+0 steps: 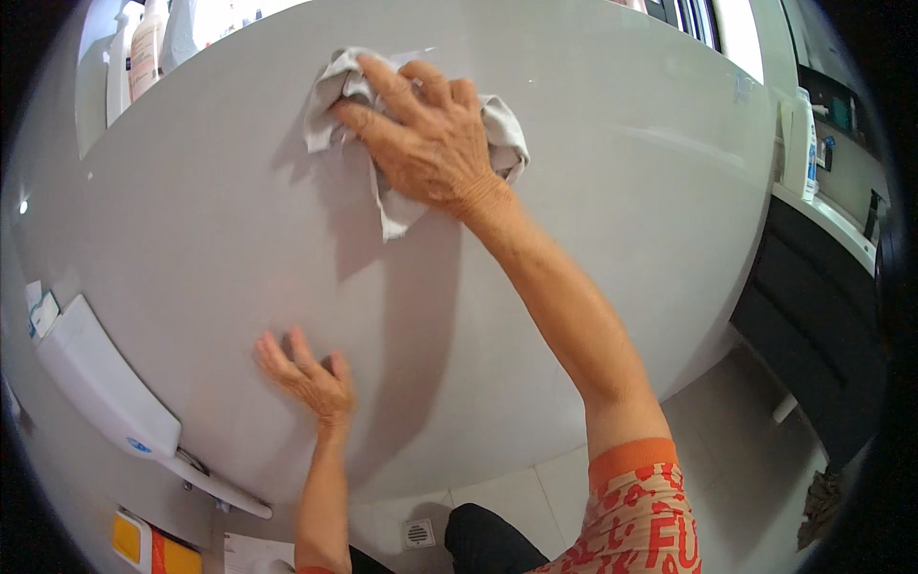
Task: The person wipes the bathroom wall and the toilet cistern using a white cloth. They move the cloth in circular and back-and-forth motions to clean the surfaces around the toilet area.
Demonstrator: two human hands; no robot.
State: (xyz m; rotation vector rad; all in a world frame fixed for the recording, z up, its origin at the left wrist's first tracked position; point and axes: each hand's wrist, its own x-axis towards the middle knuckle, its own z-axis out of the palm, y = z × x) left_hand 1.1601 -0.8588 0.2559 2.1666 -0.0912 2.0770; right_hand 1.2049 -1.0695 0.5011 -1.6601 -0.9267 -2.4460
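Observation:
With my right hand I press a crumpled white cloth against the upper part of a smooth, pale wall. The fingers bend over the cloth, and its folds stick out on both sides of the hand and below it. Lower and to the left, my left hand holds nothing. Its fingers are apart, near the wall; whether they touch it I cannot tell.
Bottles stand on a ledge at the upper left. A white toilet tank is at the left. At the right, a dark cabinet carries a white counter with a white bottle. A floor drain lies below.

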